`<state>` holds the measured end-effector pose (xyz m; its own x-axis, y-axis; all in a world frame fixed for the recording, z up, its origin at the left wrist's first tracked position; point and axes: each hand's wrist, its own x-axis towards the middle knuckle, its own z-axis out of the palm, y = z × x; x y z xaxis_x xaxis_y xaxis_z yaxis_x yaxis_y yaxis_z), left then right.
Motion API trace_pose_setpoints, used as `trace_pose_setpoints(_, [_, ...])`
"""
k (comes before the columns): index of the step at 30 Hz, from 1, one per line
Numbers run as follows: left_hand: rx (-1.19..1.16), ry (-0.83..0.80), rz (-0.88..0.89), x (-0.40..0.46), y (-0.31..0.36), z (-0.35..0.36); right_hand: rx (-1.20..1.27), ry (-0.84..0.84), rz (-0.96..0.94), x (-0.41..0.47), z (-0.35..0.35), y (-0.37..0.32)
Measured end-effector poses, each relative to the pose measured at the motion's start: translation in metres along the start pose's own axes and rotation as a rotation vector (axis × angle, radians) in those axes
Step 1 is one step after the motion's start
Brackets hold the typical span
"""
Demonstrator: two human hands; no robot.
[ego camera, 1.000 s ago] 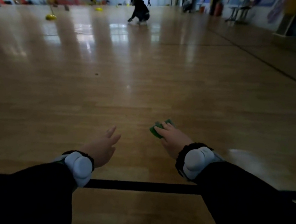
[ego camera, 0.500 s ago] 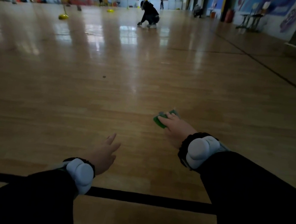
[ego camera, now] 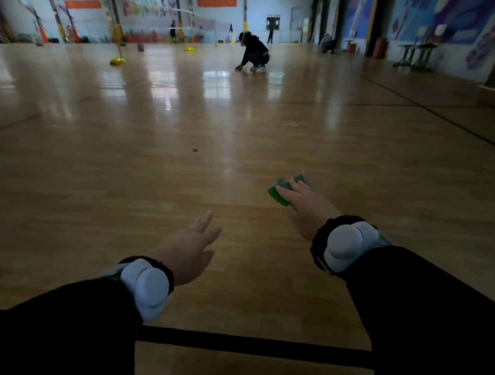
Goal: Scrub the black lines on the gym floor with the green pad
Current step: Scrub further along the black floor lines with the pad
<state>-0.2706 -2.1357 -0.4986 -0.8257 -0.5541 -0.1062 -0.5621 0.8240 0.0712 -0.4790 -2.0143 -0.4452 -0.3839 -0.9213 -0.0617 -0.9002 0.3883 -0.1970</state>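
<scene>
Gym floor (ego camera: pixel 153 175) of glossy wood planks was seen stretching to a far wall with bright windows, their light mirrored on the boards. One black line (ego camera: pixel 250 346) was recorded running across the foreground, passing under both dark sleeves; thinner lines were noted crossing farther off on the right. The right hand (ego camera: pixel 306 209) was held forward, fingers curled onto the green pad (ego camera: pixel 280 193), which was gripped and appeared pressed to bare wood well beyond the black line. The left hand (ego camera: pixel 191 249) was extended low over the floor, fingers straight and relaxed, nothing held. White wrist units (ego camera: pixel 347 243) were worn on both forearms. A crouching person (ego camera: pixel 254 53) in dark clothes was observed far back, one hand on the floor. A yellow base (ego camera: pixel 117 61) was noted to the left of that figure.
</scene>
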Motion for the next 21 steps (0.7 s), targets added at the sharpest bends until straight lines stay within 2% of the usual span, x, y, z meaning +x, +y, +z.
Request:
trace_pose_setpoints(4, [-0.021, 0.012, 0.116, -0.001, -0.039, 0.0, -0.028, 0.024, 0.08, -0.003, 0.011, -0.041])
trace_pose_setpoints(11, [-0.067, -0.031, 0.255, 0.0, -0.059, 0.0, -0.07, 0.119, 0.263, -0.026, -0.018, -0.074])
trace_pose_setpoints(15, [-0.091, -0.043, 0.255, 0.0, -0.053, -0.001, -0.133, 0.117, 0.277, -0.031, -0.029, -0.076])
trace_pose_setpoints(21, [-0.097, -0.022, 0.236, 0.005, -0.028, 0.008, -0.154, 0.115, 0.225, -0.031, -0.009, -0.055])
